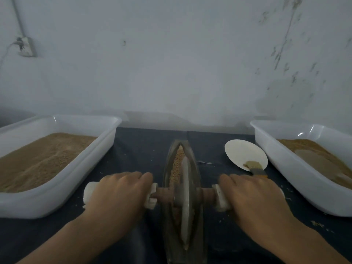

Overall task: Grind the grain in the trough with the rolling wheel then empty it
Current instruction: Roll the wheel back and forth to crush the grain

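Boat-shaped trough [198, 180] of coarse grain [177, 164], disc wheel [184, 199] upright inside, left hand [118, 195] and right hand [253, 197] grip clamped on axle handles

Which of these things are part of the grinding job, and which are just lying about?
In use:
rolling wheel
trough
grain
left hand and right hand on the axle handles

Lying about:
left tub
right tub
paper plate
brush
wall socket

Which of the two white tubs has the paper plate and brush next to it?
The right tub: the paper plate and brush lie beside it. The left tub has neither.
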`<state>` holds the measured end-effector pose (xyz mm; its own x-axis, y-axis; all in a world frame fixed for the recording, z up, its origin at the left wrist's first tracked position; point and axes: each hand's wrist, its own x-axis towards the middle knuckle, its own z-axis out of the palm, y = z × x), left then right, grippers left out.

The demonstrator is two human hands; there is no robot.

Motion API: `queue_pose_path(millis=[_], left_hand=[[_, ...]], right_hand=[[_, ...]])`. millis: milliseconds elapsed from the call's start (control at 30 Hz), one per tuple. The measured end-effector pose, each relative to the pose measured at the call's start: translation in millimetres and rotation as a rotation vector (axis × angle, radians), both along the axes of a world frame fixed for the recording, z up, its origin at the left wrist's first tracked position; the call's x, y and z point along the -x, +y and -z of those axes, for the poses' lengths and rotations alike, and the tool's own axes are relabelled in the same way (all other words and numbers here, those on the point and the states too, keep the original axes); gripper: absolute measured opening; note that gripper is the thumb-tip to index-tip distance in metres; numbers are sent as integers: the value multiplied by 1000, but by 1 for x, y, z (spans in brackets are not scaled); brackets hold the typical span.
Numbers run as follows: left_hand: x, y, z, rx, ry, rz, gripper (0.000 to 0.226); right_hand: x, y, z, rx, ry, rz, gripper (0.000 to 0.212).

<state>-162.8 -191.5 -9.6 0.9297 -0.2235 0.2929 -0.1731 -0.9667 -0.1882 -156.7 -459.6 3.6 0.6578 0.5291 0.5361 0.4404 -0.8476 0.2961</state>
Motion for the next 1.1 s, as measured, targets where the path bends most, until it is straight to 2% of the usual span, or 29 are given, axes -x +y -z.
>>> queue_pose_path(millis=[67, 133, 200, 300, 433, 600, 700, 767, 833, 933, 1100], left_hand=[[-9, 0, 1, 8, 19, -5, 42], [-27, -2, 4, 20, 21, -2, 39], [-54, -6, 6, 10, -25, -9, 32], [-95, -9, 9, 5, -95, -31, 19], [-134, -5, 8, 38, -72, -59, 17], [-126, -5, 10, 46, -90, -28, 17], [-93, -4, 11, 45, -82, 20, 25], [-66, -1, 11, 21, -76, 76, 34], [-38, 1, 8, -50, -145, 187, 47], [-12, 1, -5, -84, -161, 227, 57], [-27, -1, 6, -60, -109, 90, 41]], right_hand=[[-10, 2, 5, 14, 107, -13, 50], [-31, 6, 10, 91, 198, 77, 35], [-60, 8, 17, 69, 262, 175, 21], [-104, 18, 23, 6, 191, 227, 19], [-141, 31, 15, 9, 82, 239, 20], [-135, 30, 16, 28, 44, 219, 19], [-103, 19, 25, 19, 80, 157, 24], [-72, 10, 29, -36, 53, 64, 37], [-43, 2, 29, -92, 49, -24, 48], [-18, -7, 23, -75, 60, -45, 55], [-30, -6, 30, -58, 135, -12, 57]])
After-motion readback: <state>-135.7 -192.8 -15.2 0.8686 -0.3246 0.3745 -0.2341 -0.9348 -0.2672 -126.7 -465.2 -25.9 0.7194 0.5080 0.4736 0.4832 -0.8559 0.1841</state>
